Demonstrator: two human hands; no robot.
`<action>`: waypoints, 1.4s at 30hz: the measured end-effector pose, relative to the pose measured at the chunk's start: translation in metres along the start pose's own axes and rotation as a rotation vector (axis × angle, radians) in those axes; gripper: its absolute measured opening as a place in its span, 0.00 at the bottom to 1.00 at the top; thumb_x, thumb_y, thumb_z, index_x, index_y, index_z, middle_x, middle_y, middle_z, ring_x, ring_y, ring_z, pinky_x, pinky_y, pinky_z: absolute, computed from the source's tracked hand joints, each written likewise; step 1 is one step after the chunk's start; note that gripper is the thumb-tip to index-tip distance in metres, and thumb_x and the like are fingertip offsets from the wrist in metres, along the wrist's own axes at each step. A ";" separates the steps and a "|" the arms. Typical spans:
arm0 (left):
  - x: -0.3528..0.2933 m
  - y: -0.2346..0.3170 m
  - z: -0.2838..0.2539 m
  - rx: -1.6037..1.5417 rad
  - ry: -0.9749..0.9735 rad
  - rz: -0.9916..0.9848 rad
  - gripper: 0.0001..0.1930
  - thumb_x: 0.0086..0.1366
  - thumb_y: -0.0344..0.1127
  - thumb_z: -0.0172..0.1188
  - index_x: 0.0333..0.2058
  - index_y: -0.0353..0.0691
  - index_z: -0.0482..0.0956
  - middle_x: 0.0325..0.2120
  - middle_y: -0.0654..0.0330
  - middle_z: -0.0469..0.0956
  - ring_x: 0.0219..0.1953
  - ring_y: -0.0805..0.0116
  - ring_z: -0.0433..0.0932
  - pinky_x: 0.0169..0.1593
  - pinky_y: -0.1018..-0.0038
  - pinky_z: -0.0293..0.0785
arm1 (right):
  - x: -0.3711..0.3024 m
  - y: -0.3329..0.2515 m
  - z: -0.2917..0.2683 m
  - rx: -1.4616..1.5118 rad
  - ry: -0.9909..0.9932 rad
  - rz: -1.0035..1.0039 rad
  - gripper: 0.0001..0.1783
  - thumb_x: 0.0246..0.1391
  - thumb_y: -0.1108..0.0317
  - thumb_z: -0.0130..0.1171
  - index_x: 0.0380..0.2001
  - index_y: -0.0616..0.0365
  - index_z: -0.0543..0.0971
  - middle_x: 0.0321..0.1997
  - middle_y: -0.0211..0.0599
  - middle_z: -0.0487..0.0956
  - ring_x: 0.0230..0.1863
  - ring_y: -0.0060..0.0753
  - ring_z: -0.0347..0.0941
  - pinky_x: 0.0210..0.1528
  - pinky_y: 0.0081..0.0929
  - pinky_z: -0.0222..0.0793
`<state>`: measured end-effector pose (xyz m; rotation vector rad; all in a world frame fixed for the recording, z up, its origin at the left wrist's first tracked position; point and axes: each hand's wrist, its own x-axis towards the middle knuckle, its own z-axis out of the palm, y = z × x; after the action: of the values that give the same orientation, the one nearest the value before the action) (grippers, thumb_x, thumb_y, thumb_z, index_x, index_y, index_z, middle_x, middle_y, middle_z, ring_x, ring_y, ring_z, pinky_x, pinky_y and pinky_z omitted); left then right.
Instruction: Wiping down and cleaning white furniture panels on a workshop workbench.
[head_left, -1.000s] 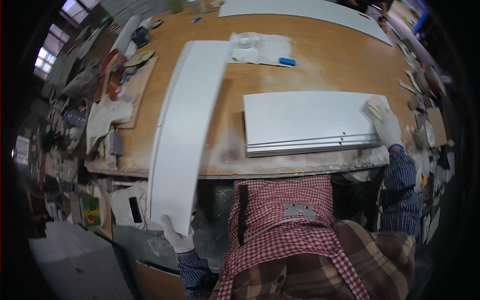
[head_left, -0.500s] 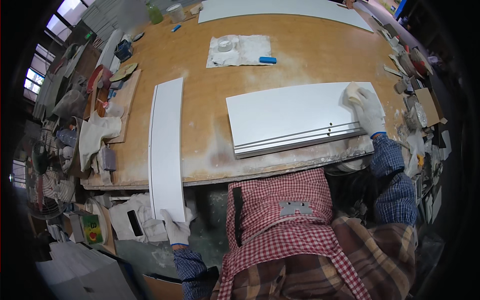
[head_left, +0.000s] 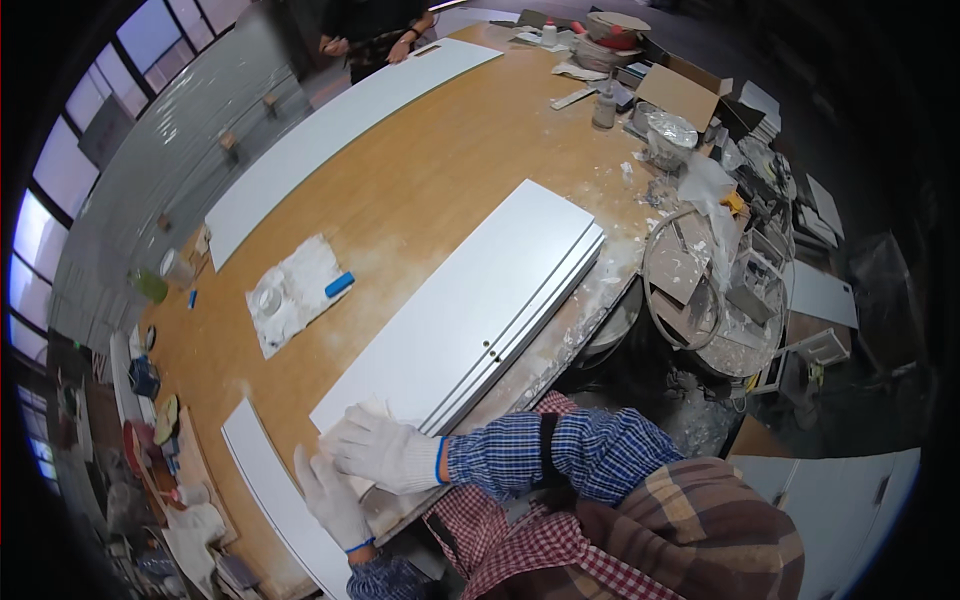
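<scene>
A stack of long white panels [head_left: 470, 290] lies on the wooden table, with dark lines between its stepped edges and small dark holes near one edge. My right hand [head_left: 395, 452], in a white knitted glove, presses a pale cloth [head_left: 374, 408] on the stack's near left end; its fingers cover most of the cloth. Just left of it is my left hand [head_left: 332, 500], also gloved, fingers stretched out beside the stack's end corner. It seems to hold nothing. Beyond it lies a single narrow white panel [head_left: 268, 478], reaching past the table's near edge.
A white cloth [head_left: 292, 325] with a small jar [head_left: 268, 300] and a blue block [head_left: 339, 284] lies mid-table. At the far side, a person [head_left: 375, 30] stands by a long white panel [head_left: 340, 140]. Cardboard [head_left: 682, 98], tubs and scraps crowd the right.
My view has swung to the right. My right hand has slid the cloth along the stack from its right end to its left end. My left hand has left the narrow panel's near end.
</scene>
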<state>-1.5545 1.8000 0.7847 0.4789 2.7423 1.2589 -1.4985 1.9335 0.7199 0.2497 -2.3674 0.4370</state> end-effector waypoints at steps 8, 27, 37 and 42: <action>0.031 -0.018 0.063 0.321 -0.033 0.116 0.29 0.76 0.42 0.45 0.68 0.28 0.59 0.70 0.41 0.57 0.72 0.46 0.56 0.73 0.63 0.52 | -0.064 0.149 -0.130 -0.199 -0.131 0.325 0.22 0.46 0.64 0.58 0.47 0.55 0.76 0.52 0.44 0.74 0.59 0.47 0.67 0.69 0.50 0.53; 0.023 -0.014 0.060 0.421 -0.025 0.145 0.31 0.74 0.43 0.49 0.68 0.29 0.60 0.70 0.38 0.56 0.69 0.40 0.60 0.69 0.60 0.60 | -0.104 0.249 -0.208 -0.473 -0.192 0.607 0.24 0.52 0.59 0.57 0.53 0.52 0.75 0.57 0.46 0.73 0.55 0.48 0.67 0.62 0.47 0.57; 0.030 -0.026 0.052 0.392 -0.043 0.131 0.36 0.70 0.50 0.53 0.69 0.33 0.59 0.70 0.38 0.55 0.62 0.37 0.70 0.60 0.56 0.71 | -0.114 0.264 -0.224 -0.448 -0.206 0.872 0.36 0.53 0.57 0.58 0.65 0.53 0.69 0.69 0.54 0.65 0.65 0.56 0.61 0.70 0.57 0.50; 0.033 -0.017 0.053 0.365 -0.081 0.117 0.36 0.70 0.52 0.54 0.69 0.36 0.60 0.71 0.38 0.54 0.61 0.35 0.71 0.59 0.54 0.72 | -0.104 0.227 -0.211 -0.685 -0.318 0.701 0.34 0.50 0.59 0.58 0.61 0.62 0.70 0.63 0.55 0.69 0.64 0.57 0.61 0.70 0.57 0.50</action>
<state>-1.5790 1.8385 0.7387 0.7107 2.9155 0.7341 -1.3605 2.2288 0.7408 -0.9025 -2.7049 -0.1422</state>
